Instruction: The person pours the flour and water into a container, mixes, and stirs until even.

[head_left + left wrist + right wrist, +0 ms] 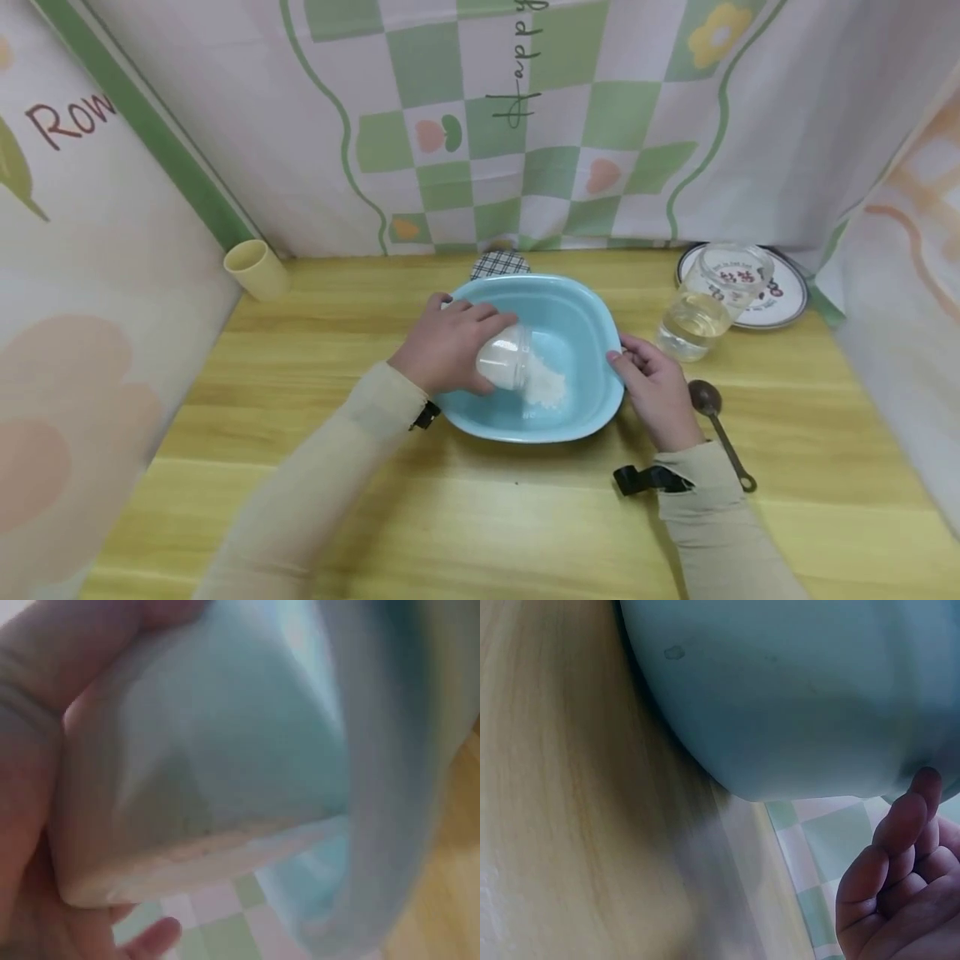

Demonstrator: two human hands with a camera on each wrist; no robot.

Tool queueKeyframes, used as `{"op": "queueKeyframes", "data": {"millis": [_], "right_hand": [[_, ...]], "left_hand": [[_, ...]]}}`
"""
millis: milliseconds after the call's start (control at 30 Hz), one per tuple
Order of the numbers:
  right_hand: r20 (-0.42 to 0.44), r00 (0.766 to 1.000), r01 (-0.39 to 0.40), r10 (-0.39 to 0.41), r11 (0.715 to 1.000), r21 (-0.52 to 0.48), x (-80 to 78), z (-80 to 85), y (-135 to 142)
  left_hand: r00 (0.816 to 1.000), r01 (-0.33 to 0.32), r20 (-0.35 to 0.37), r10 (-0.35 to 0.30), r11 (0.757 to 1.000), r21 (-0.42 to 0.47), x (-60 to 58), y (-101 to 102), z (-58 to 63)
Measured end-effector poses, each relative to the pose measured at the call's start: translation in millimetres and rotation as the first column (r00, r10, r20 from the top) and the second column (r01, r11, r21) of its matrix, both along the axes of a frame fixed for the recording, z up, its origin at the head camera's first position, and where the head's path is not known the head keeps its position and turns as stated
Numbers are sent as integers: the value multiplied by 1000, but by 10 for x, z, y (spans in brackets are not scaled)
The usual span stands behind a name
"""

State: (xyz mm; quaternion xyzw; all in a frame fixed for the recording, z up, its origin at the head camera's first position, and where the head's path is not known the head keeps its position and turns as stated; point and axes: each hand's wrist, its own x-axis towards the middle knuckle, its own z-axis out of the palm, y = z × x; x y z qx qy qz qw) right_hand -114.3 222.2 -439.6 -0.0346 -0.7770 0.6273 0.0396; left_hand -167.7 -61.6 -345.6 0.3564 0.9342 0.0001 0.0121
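A light blue basin [585, 333] stands on the wooden table, with a heap of white powder [546, 385] on its floor. Over it my left hand [453, 346] grips a clear jar [501, 360] tipped on its side, its mouth toward the right. In the left wrist view, white powder lies along the lower wall of the jar [202, 772]. My right hand [656, 387] pinches the basin's right rim, thumb on top and fingers beneath. The right wrist view shows curled fingers [904, 825] against the basin's outer side [780, 712].
Right of the basin stands a clear pitcher [697, 321] of pale liquid, partly before a patterned plate [783, 292]. A dark spoon [723, 437] lies beside my right wrist. A yellow cup [257, 271] is at the back left, and a checked cloth-like item [501, 263] sits behind the basin.
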Motion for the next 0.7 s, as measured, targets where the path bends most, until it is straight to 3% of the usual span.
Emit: {"op": "queueKeyframes", "data": {"millis": [167,333,467,700], "right_hand": [[0,1000,-4,4,1000,2,7,6,4],[3,1000,-4,4,1000,13,12,10,5],[-4,1000,-5,5,1000,26,7,9,-1],[9,1000,1,-1,1000,30,7,11,-1]], "left_hand": [[994,50,-102,-43,996,71,-27,-47,-56],[997,62,-48,-60,998,29,-43,-62,-98],[999,33,-5,-33,999,13,-53,-73,-120],[999,15,-49,-13,999,46,-63,-82,-97]]}}
